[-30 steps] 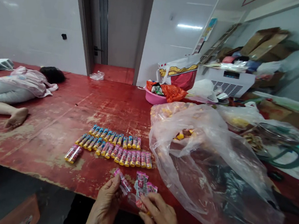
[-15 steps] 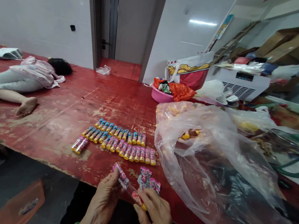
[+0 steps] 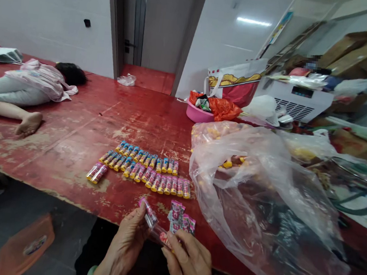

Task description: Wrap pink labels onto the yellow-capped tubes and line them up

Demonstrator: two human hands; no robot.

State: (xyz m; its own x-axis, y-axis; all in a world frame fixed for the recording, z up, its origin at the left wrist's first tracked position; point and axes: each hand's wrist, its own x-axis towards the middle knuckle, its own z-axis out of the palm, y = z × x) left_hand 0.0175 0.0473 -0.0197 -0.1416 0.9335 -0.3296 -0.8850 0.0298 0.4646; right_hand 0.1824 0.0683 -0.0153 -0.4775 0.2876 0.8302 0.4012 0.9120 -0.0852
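Observation:
Close to the table's front edge, my left hand (image 3: 131,233) pinches a pink-topped printed packet (image 3: 148,214) between thumb and fingers. The packet's lower end meets a clear tube (image 3: 158,232) with something red and white inside; whether it is in the tube's mouth I cannot tell. My right hand (image 3: 189,259) is closed around the tube's lower end, covering most of the yellow base. Just beyond my right hand lie several loose pink-and-grey packets (image 3: 176,212). Farther off, filled tubes with pink tops (image 3: 161,183) and with blue tops (image 3: 135,153) lie in rows.
A large clear plastic bag (image 3: 247,215) with yellow-ended pieces spreads over the red table (image 3: 69,151) at right. Behind it stand a pink basin (image 3: 199,114) and a shopping bag (image 3: 237,86). A person (image 3: 34,80) lies at far left. An orange stool (image 3: 27,243) is below.
The packet and tube stay between my hands, with only a slight shift. My right fingers now cover more of the tube's yellow end. The whole view has moved slightly.

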